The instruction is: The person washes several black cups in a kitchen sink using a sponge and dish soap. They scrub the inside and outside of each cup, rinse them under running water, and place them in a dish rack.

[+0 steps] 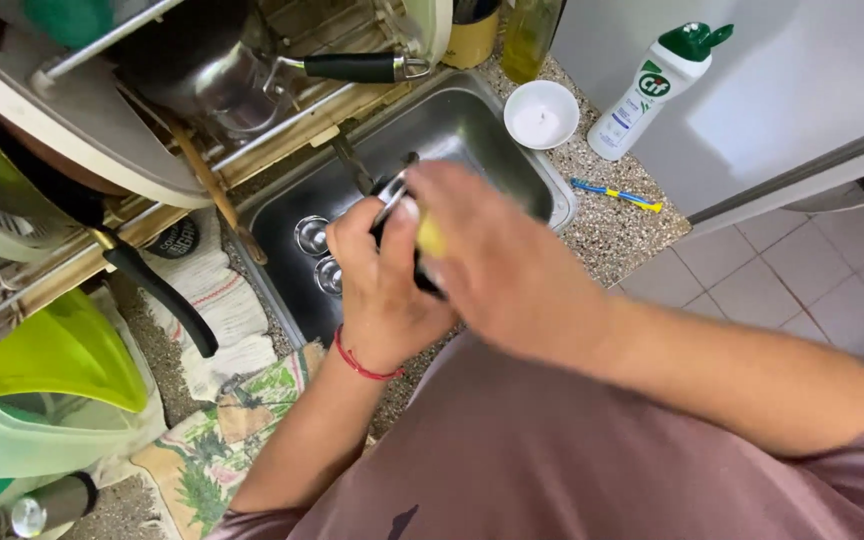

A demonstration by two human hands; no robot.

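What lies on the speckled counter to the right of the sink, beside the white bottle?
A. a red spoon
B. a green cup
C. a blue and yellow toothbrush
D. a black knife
C: a blue and yellow toothbrush lies flat on the counter, just below the white bottle.

Your two hands meet over the sink (512,150), left hand (377,285) at nine o'clock of the right hand (497,265), a sponge (431,237) between them. Behind the sink at twelve o'clock sits a small bowl (541,113); a bottle (652,90) stands at two o'clock of it. A toothbrush (616,194) lies at three o'clock of the sink. The dish rack (252,90) sits at ten o'clock, cloths (217,300) beneath it.
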